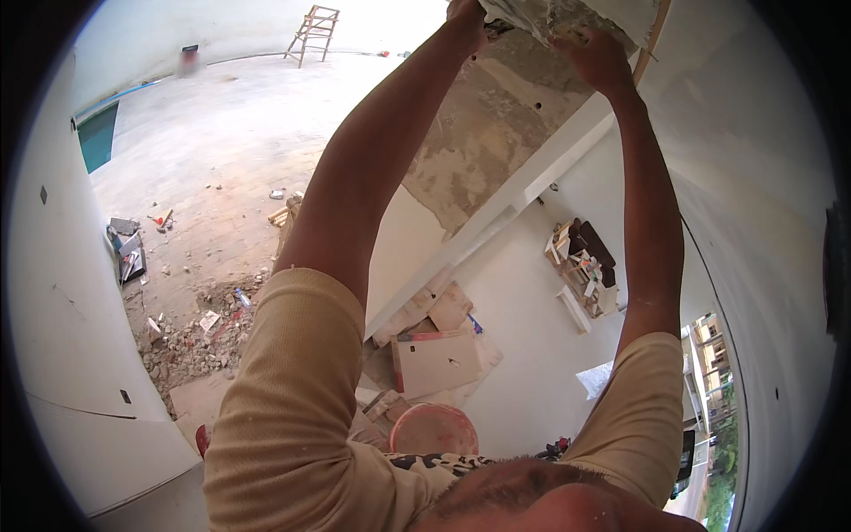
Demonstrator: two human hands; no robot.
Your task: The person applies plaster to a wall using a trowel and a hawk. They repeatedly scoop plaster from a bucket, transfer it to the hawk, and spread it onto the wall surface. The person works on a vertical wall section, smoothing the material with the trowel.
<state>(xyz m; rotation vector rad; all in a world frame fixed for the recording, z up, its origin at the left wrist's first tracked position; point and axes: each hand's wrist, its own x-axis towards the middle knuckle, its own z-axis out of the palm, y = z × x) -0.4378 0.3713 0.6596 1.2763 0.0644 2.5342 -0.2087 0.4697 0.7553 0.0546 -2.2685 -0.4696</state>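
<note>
Both my arms reach up to the top of the view. A rough piece smeared with whitish-grey plaster [529, 16] hangs there, partly cut off by the frame's upper edge. My left hand [467, 24] is closed at its left edge, fingers partly out of view. My right hand [601, 60] has its fingers curled at the piece's lower right edge. Below and between the hands is a bare, patchy grey-brown plaster surface [496, 106] with small dark holes. Whether the piece is loose or fixed to that surface, I cannot tell.
A white ledge [496, 208] runs diagonally below the patchy surface. Below lie a pink bucket [434, 429], cardboard [436, 362] and a crate of tools [585, 266]. Rubble [199, 332] covers the floor at left. A wooden ladder [312, 35] stands far off.
</note>
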